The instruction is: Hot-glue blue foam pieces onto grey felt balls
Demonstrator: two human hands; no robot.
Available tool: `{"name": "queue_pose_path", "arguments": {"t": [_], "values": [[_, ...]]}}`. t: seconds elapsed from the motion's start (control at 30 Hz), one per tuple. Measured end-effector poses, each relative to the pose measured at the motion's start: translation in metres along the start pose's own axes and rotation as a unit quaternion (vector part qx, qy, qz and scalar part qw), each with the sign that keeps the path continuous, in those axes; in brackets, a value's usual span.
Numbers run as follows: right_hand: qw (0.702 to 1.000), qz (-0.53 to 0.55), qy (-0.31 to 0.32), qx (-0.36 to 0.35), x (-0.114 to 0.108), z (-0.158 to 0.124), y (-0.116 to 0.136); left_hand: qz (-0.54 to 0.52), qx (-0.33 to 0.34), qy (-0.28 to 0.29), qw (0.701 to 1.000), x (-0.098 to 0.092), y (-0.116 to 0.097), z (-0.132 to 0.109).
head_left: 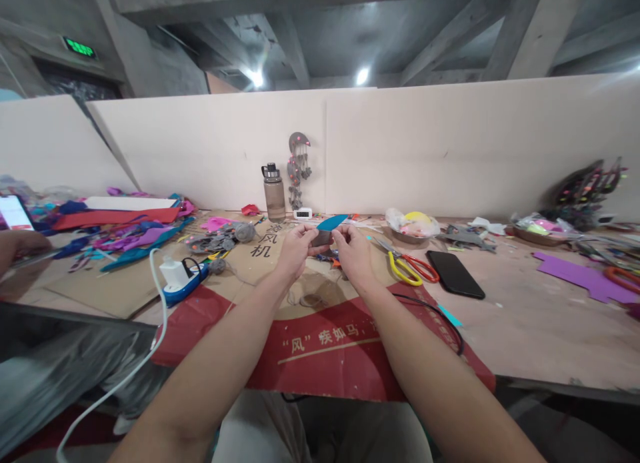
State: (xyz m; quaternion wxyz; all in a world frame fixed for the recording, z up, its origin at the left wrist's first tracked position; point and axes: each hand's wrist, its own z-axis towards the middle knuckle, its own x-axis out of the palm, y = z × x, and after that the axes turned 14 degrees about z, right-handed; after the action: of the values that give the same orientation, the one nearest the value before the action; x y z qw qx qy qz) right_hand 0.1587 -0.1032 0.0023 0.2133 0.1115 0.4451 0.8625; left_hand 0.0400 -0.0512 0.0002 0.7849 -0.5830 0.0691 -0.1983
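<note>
Both hands meet above the cardboard mat [325, 356], in the middle of the table. My left hand [295, 251] is closed on a small piece, dark grey below and blue above, which looks like felt. The blue felt part [331, 221] rises to a point between the hands. My right hand [353, 251] pinches the other end of the same piece. Small colourful bits lie under the fingers, partly hidden. Two pairs of scissors, one with yellow handles [404, 271] and one with red handles [425, 268], lie right of my right hand.
A black phone [455, 274] lies to the right. A water bottle [274, 193] stands by the partition, near a hanging felt ornament [299, 166]. A blue power strip [185, 286] with a white cable sits left. Another person's hand [20, 246] is at the far left.
</note>
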Motion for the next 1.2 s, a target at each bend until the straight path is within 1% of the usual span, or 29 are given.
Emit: {"name": "queue_pose_path", "arguments": {"t": [0.3,0.5,0.6,0.7,0.8,0.97,1.2], "values": [[1.0,0.009,-0.011,-0.001,0.0001,-0.0001,-0.0015,-0.005,-0.02,0.006,1.0,0.0,-0.0025,-0.0008],[0.998,0.05,-0.013,0.027,0.0009,-0.0006,0.0027,-0.004,-0.016,0.009,1.0,-0.0006,-0.0026,-0.0002],[0.997,0.055,0.007,0.044,-0.0001,-0.0003,0.0044,-0.005,-0.019,0.007,1.0,-0.0011,-0.0024,0.0003],[0.997,0.054,0.018,0.046,-0.0014,0.0009,0.0041,-0.01,-0.015,0.024,1.0,-0.0021,-0.0014,0.0013],[0.998,0.053,0.004,0.044,-0.0023,0.0019,0.0022,-0.021,0.001,0.048,0.999,-0.003,0.0,0.0021],[0.998,0.049,-0.009,0.049,-0.0028,0.0021,-0.0007,-0.022,0.019,0.069,0.997,-0.004,0.0014,0.0026],[0.998,0.049,-0.007,0.045,-0.0028,0.0029,-0.0009,-0.029,0.019,0.068,0.997,-0.0037,0.001,0.0024]]}}
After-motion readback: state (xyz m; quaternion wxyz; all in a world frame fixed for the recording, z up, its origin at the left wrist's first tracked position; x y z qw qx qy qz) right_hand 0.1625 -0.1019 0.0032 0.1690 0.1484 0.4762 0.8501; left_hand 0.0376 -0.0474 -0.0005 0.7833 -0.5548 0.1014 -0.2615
